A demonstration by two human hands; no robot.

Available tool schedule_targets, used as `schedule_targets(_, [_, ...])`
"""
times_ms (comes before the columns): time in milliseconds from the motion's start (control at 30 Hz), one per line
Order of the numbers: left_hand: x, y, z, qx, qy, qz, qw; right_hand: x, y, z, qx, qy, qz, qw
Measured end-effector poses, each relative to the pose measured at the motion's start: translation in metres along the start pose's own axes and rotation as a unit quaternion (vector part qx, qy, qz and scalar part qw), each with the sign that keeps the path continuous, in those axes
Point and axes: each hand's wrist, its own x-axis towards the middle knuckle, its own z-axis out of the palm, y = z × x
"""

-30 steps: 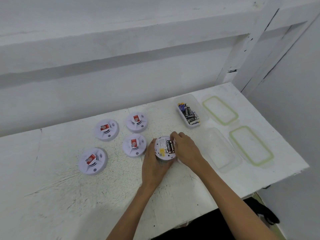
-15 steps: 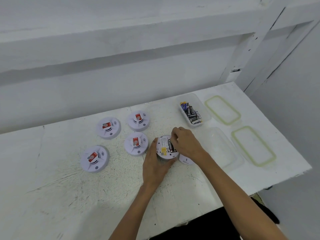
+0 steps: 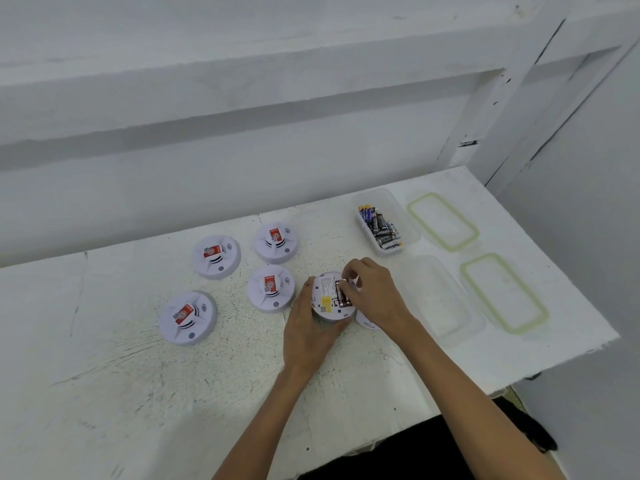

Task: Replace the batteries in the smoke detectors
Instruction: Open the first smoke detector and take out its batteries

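My right hand (image 3: pixel 377 296) curls its fingers (image 3: pixel 350 273), pinching the far end of a battery (image 3: pixel 343 294) lying in the upturned smoke detector (image 3: pixel 325 295). My left hand (image 3: pixel 308 327) grips the detector's rim against the worktop (image 3: pixel 242 375). I judge the battery light, rigid and slick, best held by its ends.

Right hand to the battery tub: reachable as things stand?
Probably yes. The tub sits uncovered just beyond the right hand, with nothing standing between them. But that hand's fingers pinch a battery in the detector that the left hand holds, so it must let go first.
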Motion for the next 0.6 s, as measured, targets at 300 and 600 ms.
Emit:
schedule_targets(300, [0.002, 0.004, -0.003, 0.002, -0.009, -0.013, 1.0, -0.018, -0.012, -0.005, 0.119, 0.099, 0.054, 0.987])
schedule_targets(600, [-0.002, 0.007, -0.008, 0.001, -0.02, -0.02, 1.0, -0.011, 0.006, -0.077, 0.204, 0.217, 0.165, 0.94])
